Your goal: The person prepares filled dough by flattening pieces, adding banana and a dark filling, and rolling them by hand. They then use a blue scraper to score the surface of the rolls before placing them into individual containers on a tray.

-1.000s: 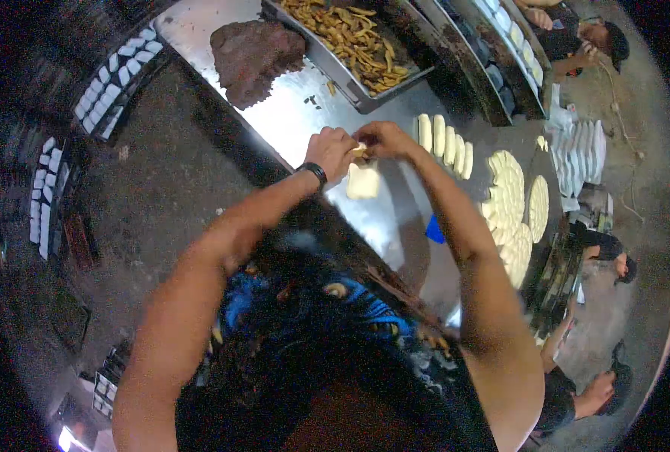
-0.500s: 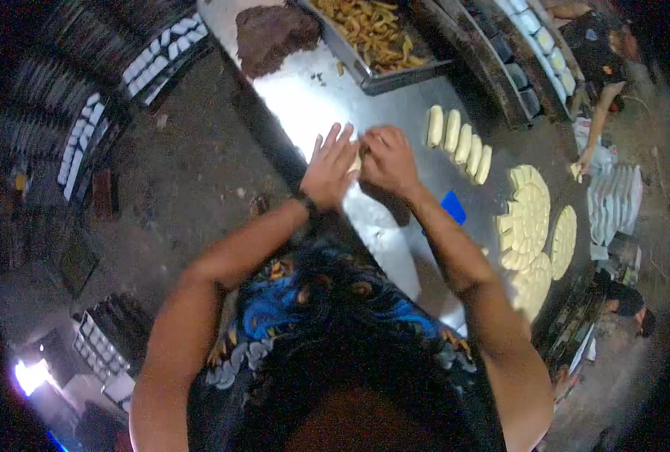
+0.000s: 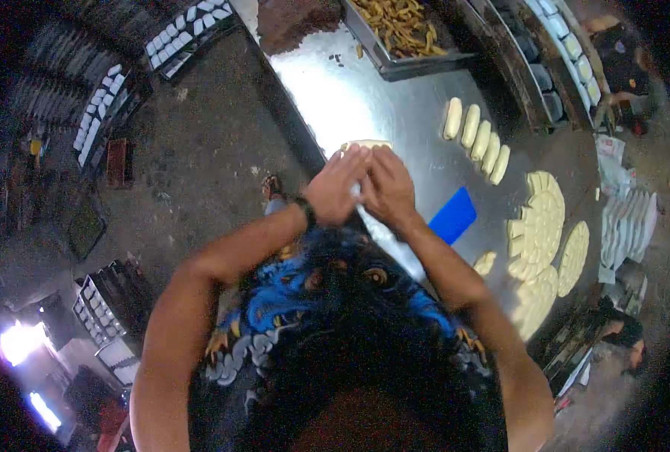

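A pale piece of dough (image 3: 369, 144) lies on the metal table near its left edge, showing just beyond my fingertips. My left hand (image 3: 338, 184) has its fingers together and bent over the dough. Beside it, my right hand (image 3: 387, 184) presses its curled fingers on the same piece; the palms hide the rest. To the right, a blue flat scraper (image 3: 453, 216) rests on the tabletop. Farther right, several finished dough rolls (image 3: 482, 143) stand in a slanted row. Flattened dough pieces (image 3: 538, 222) overlap in round spreads, and a small dough piece (image 3: 485, 263) lies near my right forearm.
A metal tray (image 3: 399, 64) of brown strips and a brown mass (image 3: 293, 26) sit at the table's far end. Wooden racks (image 3: 512, 64) with trays stand at upper right. Another person (image 3: 621, 56) is beyond them. Loaded trays (image 3: 188, 34) line the left wall.
My view has shifted, so the table contents appear farther right. The dough now shows beyond my fingertips, and my left fingers, spread before, are closer together. More of the blue scraper shows.
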A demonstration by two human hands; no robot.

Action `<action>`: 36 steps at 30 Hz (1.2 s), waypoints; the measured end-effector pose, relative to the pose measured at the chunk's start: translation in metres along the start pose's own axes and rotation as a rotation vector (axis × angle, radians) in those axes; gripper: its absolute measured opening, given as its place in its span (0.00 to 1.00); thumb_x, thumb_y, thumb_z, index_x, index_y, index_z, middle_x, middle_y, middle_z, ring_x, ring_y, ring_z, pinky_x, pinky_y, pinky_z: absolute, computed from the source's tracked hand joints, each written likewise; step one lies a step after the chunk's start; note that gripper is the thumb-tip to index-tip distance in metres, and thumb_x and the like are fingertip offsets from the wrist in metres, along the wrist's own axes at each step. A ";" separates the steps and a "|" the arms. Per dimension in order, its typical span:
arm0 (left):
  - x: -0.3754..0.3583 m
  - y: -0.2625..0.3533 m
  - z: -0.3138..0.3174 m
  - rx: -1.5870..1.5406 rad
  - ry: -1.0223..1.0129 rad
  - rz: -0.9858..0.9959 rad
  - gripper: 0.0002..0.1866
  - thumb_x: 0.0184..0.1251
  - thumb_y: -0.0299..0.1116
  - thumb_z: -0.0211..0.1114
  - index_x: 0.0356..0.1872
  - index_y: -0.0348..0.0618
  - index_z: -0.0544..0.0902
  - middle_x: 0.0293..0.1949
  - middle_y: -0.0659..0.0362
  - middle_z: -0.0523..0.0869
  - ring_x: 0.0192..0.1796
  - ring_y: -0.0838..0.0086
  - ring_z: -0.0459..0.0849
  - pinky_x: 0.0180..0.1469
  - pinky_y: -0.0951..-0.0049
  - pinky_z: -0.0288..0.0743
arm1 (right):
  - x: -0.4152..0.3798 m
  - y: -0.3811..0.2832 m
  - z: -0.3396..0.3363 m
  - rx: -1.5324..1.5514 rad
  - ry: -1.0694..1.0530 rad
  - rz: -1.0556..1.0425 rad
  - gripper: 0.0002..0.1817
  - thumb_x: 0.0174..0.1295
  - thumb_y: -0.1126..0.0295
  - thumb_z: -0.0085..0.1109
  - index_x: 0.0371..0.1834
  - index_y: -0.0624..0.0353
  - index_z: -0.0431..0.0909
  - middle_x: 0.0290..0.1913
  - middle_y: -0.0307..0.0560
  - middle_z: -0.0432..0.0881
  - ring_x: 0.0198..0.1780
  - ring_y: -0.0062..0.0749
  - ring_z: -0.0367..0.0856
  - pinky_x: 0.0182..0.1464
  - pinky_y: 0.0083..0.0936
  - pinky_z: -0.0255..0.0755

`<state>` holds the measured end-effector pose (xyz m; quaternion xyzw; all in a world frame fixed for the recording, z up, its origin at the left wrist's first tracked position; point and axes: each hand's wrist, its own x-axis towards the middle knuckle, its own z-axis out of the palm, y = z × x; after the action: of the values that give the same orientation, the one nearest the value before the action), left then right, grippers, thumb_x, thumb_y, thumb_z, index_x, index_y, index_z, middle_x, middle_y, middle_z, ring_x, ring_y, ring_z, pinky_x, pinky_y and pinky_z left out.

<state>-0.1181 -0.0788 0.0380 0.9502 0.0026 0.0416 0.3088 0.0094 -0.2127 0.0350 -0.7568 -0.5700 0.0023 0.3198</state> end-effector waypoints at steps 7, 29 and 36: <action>0.001 -0.008 0.003 -0.017 -0.238 -0.008 0.24 0.64 0.40 0.55 0.58 0.35 0.71 0.59 0.40 0.73 0.60 0.45 0.72 0.63 0.53 0.68 | 0.043 -0.018 -0.040 -0.048 -0.673 0.434 0.18 0.55 0.57 0.51 0.28 0.63 0.82 0.38 0.59 0.82 0.45 0.48 0.79 0.46 0.41 0.75; -0.030 -0.146 -0.187 -0.821 -0.120 -0.284 0.17 0.70 0.38 0.59 0.51 0.36 0.77 0.46 0.55 0.84 0.52 0.72 0.81 0.55 0.72 0.72 | 0.095 -0.025 0.040 -0.502 0.019 0.687 0.33 0.58 0.54 0.57 0.67 0.53 0.63 0.63 0.61 0.65 0.65 0.56 0.62 0.63 0.52 0.58; 0.012 -0.121 -0.177 -0.843 -0.185 -0.129 0.13 0.69 0.35 0.60 0.48 0.37 0.79 0.45 0.57 0.84 0.48 0.76 0.80 0.52 0.75 0.73 | 0.061 -0.049 -0.013 -0.127 -0.277 0.691 0.29 0.63 0.53 0.54 0.65 0.54 0.66 0.54 0.55 0.75 0.52 0.48 0.74 0.53 0.42 0.70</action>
<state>-0.1181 0.1233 0.1103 0.7386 0.0171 -0.0657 0.6707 -0.0067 -0.1589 0.0911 -0.9153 -0.3180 0.1772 0.1723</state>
